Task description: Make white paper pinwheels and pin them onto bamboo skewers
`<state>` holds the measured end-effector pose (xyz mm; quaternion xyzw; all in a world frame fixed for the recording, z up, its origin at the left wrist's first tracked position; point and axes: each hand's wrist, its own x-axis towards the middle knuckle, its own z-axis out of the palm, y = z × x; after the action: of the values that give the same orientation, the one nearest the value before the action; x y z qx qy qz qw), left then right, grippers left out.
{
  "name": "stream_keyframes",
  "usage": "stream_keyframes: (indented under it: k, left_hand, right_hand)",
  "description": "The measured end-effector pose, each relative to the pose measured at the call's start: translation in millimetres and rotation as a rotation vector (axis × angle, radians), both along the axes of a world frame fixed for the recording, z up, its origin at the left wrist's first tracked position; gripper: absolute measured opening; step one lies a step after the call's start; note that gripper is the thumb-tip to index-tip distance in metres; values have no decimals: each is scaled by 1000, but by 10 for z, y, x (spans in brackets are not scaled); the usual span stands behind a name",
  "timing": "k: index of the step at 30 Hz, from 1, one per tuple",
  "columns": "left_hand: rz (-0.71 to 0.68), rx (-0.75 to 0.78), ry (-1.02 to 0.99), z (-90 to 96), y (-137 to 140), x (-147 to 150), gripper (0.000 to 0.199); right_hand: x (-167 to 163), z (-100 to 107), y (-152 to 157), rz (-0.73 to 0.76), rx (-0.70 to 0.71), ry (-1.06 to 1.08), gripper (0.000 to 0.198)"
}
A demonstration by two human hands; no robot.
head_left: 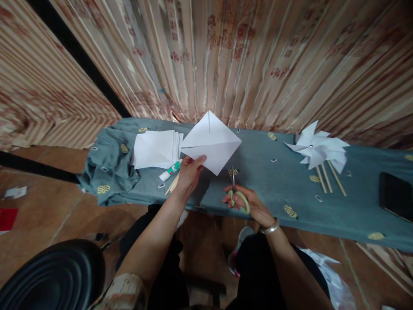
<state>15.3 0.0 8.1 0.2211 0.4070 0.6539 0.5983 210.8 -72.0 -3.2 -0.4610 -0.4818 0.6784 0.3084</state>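
Note:
My left hand (191,172) pinches a square sheet of white paper (213,142) by its lower left edge, thumb on top. The sheet is held cornerwise, with one slit running in from the top corner and another from the left corner. In my right hand (247,200) is a pair of scissors (240,200) with pale green handles, fingers through the loops. Their blades point up, just right of the paper's bottom corner and apart from it. A glue stick (170,171) with a green label lies beside my left hand, above some wooden sticks (172,185).
A stack of white paper (155,148) lies at the left of the cloth-covered table (264,172). Paper pinwheels (316,146) on wooden sticks lie at the right, near a black phone (396,196). A black stool (51,275) stands at lower left; a pleated curtain (226,56) hangs behind.

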Motion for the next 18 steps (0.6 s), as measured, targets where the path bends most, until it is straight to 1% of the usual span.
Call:
stream_keyframes:
  k: [2, 4, 8, 14, 18]
  left_hand:
    - [-12, 5, -3, 10, 1, 4, 32]
    - [-37, 9, 3, 21, -11, 12, 32]
    - [-38, -5, 29, 34, -47, 30, 36]
    - [-49, 14, 43, 35, -89, 73, 42]
    - [-56, 20, 38, 33, -105, 109, 43]
  right_hand:
    - [-62, 6, -35, 89, -30, 23, 60]
    - [-117, 6, -63, 126, -38, 30, 58]
    - [-153, -4, -67, 106, -30, 53, 56]
    - [-151, -17, -28, 77, -4, 53, 52]
    - [-169, -36, -10, 80, 12, 34, 55]
